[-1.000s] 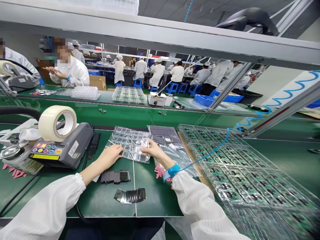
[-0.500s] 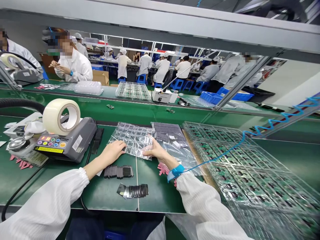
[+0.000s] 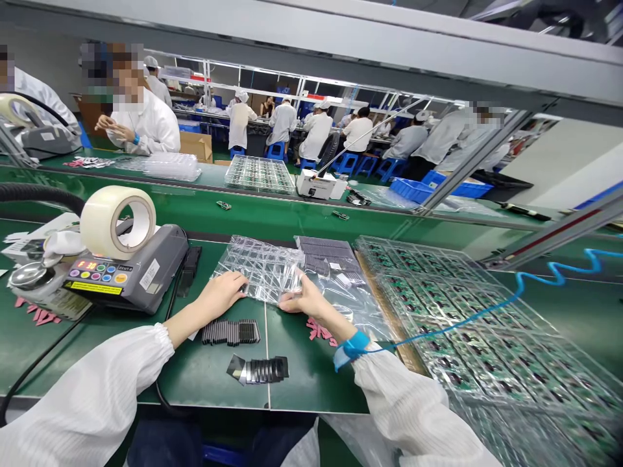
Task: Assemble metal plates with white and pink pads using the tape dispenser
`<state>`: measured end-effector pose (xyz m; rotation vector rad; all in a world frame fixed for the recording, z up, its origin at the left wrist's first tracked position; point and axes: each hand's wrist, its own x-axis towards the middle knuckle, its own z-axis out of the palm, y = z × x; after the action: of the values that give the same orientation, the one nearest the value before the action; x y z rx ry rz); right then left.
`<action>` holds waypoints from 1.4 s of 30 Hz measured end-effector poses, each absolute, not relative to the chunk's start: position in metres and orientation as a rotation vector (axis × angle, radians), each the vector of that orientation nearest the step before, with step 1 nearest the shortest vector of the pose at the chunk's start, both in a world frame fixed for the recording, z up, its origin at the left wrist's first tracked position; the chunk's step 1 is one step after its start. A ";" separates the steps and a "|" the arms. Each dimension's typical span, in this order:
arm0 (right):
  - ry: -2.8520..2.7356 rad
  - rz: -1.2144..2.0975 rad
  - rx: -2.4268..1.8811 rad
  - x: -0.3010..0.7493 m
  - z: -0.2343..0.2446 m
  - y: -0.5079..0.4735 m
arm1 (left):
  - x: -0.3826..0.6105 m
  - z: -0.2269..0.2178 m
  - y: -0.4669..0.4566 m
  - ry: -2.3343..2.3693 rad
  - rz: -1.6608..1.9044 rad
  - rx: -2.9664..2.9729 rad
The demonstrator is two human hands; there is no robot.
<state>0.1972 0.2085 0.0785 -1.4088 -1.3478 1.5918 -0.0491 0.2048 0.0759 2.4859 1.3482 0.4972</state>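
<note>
A clear plastic tray [image 3: 260, 263] with moulded compartments lies between my hands over the green bench. My left hand [image 3: 226, 290] grips its near left corner, fingers curled on the edge. At the near right corner my right hand [image 3: 311, 299] holds it, thumb toward me; some fingertips are hidden behind the plastic. A row of thin dark pieces [image 3: 231, 332] lies just below the left hand. Nearer the bench edge is a fanned row of dark, shiny flat pieces [image 3: 263, 370]. Pink strips [image 3: 320, 329] lie below my right hand.
Left stands a tape dispenser [image 3: 129, 275] with a tape roll [image 3: 100, 224] on top. Trays of green circuit boards [image 3: 452, 324] fill the right side. A bag of dark pieces [image 3: 324, 250] lies behind my right hand. A blue coiled cord [image 3: 487, 314] runs from my wrist.
My right hand and wrist have shifted slightly right, still on the tray's corner. The tray's right side looks turned a little. The blue cord hangs lower. My left hand has hardly moved.
</note>
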 end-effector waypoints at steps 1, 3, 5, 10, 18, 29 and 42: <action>-1.355 1.575 -1.411 0.199 0.082 0.212 | -0.049 0.077 0.205 1.329 0.516 2.467; -1.363 1.542 -1.409 0.205 0.093 0.218 | -0.050 0.079 0.205 1.289 0.567 2.418; -1.352 1.506 -1.395 0.211 0.105 0.223 | -0.049 0.083 0.205 1.245 0.631 2.356; -1.188 1.335 -1.325 0.209 0.122 0.235 | -0.042 0.094 0.203 1.125 0.792 2.134; -1.014 1.229 -1.048 0.169 0.179 0.272 | -0.044 0.087 0.221 1.428 1.117 1.360; -1.232 1.165 -1.200 0.155 0.203 0.336 | -0.063 0.122 0.249 1.230 0.757 1.253; -2.099 0.598 -1.417 0.169 0.094 0.304 | -0.065 0.106 0.205 1.667 0.479 2.111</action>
<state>0.1689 0.3038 0.0940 -1.4168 -2.0989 0.5984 -0.0649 0.2052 0.1065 2.1106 1.6675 0.4794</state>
